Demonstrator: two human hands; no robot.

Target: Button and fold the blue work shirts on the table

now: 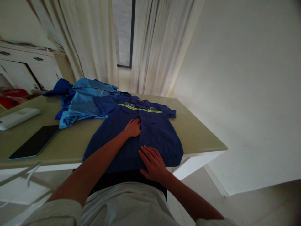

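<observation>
Head view, and I see the dark blue shirt [156,133] spread face-up on the table [202,135]; left hand [133,128] lies flat on its middle, right hand [152,160] flat lower down, fingers extended.

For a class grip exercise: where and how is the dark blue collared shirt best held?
Probably by the hem, from the near side: the shirt lies front up, its lower end hanging past the table's near edge, leaving its underside reachable.
</observation>
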